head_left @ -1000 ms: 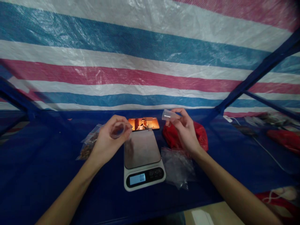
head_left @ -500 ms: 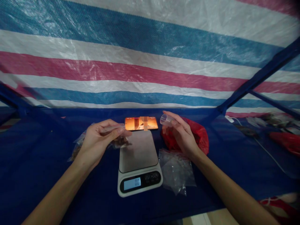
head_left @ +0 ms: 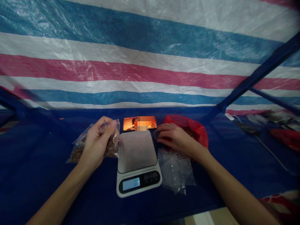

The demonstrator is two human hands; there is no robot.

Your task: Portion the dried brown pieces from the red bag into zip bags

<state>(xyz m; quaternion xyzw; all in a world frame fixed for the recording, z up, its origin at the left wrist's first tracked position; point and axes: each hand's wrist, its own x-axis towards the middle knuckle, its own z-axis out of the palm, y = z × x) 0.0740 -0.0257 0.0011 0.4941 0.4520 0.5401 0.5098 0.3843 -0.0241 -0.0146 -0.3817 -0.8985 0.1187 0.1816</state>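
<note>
My left hand [head_left: 97,137] pinches the upper part of a small clear zip bag [head_left: 113,140] holding brown pieces, just left of the kitchen scale [head_left: 138,153]. Behind that hand lie more filled clear bags [head_left: 78,149]. The scale's plate is bare and its display reads 0.0. At the scale's upper right, my right hand [head_left: 174,137] has its fingers curled over a small clear plastic cup [head_left: 156,134], of which only the rim side shows. A red plastic bag [head_left: 202,132] with brown contents stands open behind my right wrist.
Flat clear zip bags [head_left: 177,176] lie right of the scale. A phone [head_left: 129,124] with a lit screen lies behind it. Blue metal bars [head_left: 236,89] slant down at both sides, with a striped tarp [head_left: 140,72] behind. Farther right are a cable and more bags.
My left hand has drawn back left from over the scale, turning the filled bag upright. My right hand has lowered with the cup, toward the scale's upper right corner.
</note>
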